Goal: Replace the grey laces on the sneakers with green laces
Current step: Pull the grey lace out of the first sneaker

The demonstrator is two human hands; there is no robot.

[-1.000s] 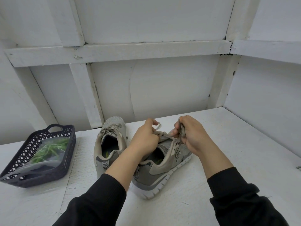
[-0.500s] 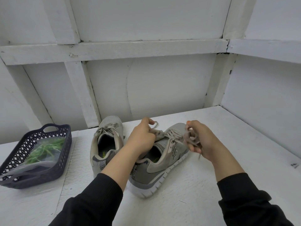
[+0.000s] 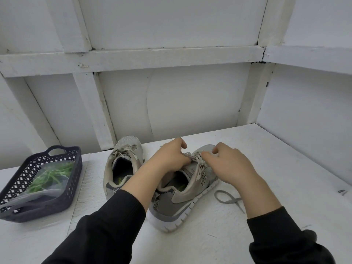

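On the white table (image 3: 247, 149), two grey sneakers stand side by side, toes toward the back wall. The near sneaker (image 3: 182, 202) sits between both forearms; the far sneaker (image 3: 122, 168) stands just to its left, fully laced. The left hand (image 3: 171, 159) is closed, with thumb and forefinger pinching the grey lace (image 3: 197, 156) at the upper eyelets of the near sneaker. The right hand (image 3: 228, 166) has its fingers curled down onto the same lacing near the toe; whether it grips the lace cannot be told. A loose lace length (image 3: 226, 199), grey and looped, lies on the table just right of the near sneaker. At far left, a dark basket (image 3: 76, 168) holds the green laces (image 3: 49, 176) inside a clear bag.
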